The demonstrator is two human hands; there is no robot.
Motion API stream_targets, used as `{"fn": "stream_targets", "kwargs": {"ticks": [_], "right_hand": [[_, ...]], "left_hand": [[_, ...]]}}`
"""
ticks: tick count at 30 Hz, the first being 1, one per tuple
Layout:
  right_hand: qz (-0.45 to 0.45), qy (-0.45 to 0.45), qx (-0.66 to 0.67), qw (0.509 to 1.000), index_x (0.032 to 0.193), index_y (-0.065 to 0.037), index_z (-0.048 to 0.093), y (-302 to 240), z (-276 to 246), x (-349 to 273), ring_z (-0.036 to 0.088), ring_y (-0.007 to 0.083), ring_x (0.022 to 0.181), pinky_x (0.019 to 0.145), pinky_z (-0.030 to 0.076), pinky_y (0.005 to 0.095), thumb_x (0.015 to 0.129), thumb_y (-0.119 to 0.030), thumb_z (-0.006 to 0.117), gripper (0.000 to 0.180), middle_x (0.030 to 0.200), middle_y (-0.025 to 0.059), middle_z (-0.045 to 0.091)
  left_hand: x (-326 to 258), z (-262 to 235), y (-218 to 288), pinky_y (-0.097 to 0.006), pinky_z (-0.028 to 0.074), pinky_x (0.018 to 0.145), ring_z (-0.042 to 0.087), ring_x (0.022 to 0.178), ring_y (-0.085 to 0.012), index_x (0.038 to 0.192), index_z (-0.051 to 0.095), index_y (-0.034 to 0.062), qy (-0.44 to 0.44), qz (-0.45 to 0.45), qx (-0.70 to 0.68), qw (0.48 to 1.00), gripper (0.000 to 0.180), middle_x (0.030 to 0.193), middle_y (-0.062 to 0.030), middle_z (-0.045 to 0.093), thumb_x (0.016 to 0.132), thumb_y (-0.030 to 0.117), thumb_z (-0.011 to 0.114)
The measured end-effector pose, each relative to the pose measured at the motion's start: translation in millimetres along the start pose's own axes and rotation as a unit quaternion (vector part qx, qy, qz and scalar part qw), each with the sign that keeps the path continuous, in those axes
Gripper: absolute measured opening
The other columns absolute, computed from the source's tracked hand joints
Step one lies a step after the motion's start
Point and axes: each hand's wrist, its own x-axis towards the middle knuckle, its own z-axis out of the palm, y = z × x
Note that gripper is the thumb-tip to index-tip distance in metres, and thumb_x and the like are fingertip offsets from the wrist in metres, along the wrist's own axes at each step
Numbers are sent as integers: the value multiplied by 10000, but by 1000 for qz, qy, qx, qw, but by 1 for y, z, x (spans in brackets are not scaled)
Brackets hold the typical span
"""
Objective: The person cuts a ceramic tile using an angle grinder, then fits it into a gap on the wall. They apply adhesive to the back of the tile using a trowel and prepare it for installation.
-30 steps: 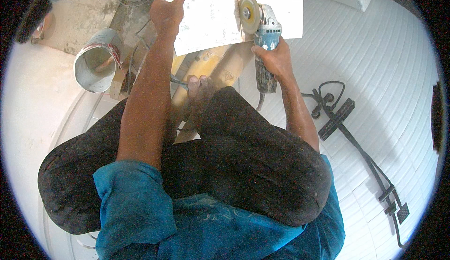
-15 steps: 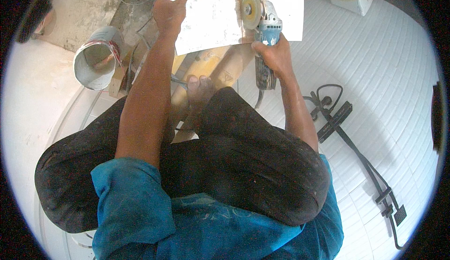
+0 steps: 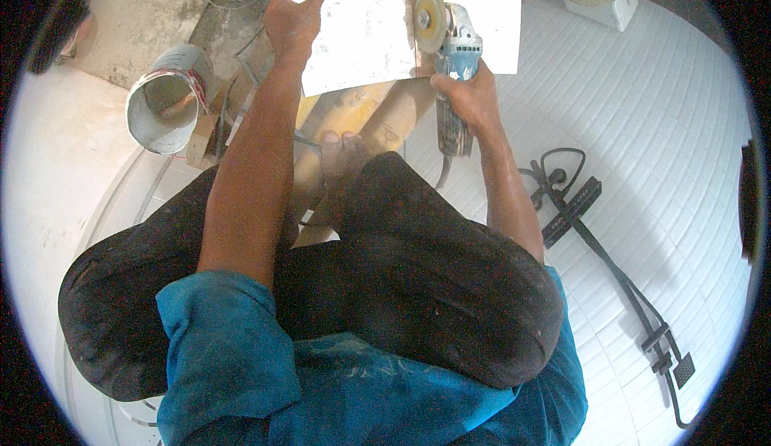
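While the right hand point(image 3: 470, 96) is wrapping tight round the blue-bodied angle grinder point(image 3: 451, 68), its round cutting disc point(image 3: 428, 18) is sitting on the white speckled square tile point(image 3: 365, 24), approx. on a thin marked line running across it. Left hand point(image 3: 295, 24) is pressing flat on the tile's left part, fingers spread, thumb up, holding nothing. Tile is resting on a yellowish support w/ bare toes point(image 3: 341, 145) just below its near edge. Risks, as judged: left hand is close beside the disc, so a kick or a tile shift could be bringing disc to fingers; toes sitting under the cut line are exposed to offcut/dust; grinder cable trailing by the knee could be snagging. Grey metal can point(image 3: 165, 100) and black clamp tool point(image 3: 598, 241) lying apart on the white floor point(image 3: 666, 124).
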Motion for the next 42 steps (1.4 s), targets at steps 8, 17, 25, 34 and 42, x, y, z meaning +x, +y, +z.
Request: {"fn": "stream_targets", "kwargs": {"ticks": [8, 17, 25, 34, 42], "right_hand": [[-12, 2, 17, 1000, 1159, 48, 588, -23, -4, 3, 668, 263, 910, 823, 531, 393, 716, -173, 744, 519, 1024, 183, 679], [15, -8, -4, 1000, 1175, 33, 590, -13, -2, 7, 670, 259, 927, 839, 536, 405, 737, -186, 744, 514, 1052, 172, 680], [7, 0, -8, 1000, 1172, 33, 590, -24, -2, 8, 670, 264, 919, 830, 533, 407, 730, -188, 743, 518, 1047, 177, 680], [5, -6, -15, 1000, 1170, 32, 589, -34, -4, 16, 672, 274, 921, 831, 533, 413, 730, -191, 744, 516, 1034, 177, 679], [6, -14, -13, 1000, 1165, 31, 593, -35, -4, 11, 669, 270, 936, 852, 525, 408, 726, -201, 745, 519, 1031, 178, 677]], "left_hand": [[5, 1, -4, -432, 556, 766, 712, 816, -300, 1003, 675, -64, -11, 10, 12, 1000, 741, 880, -210, 704, 731, 619, 774], [7, 1, -4, -427, 550, 783, 711, 824, -303, 1011, 674, -64, -19, -14, 19, 1000, 740, 888, -207, 707, 731, 614, 775], [2, 1, -2, -419, 547, 776, 715, 817, -301, 994, 687, -54, -1, 15, 15, 1000, 727, 871, -196, 715, 735, 620, 768], [0, -1, 1, -408, 553, 757, 719, 799, -301, 977, 691, -53, 7, 15, 38, 999, 747, 854, -195, 717, 728, 647, 760], [-1, -2, 2, -404, 562, 744, 723, 781, -299, 964, 684, -67, 2, -1, 40, 999, 781, 848, -204, 714, 719, 671, 752]]}}
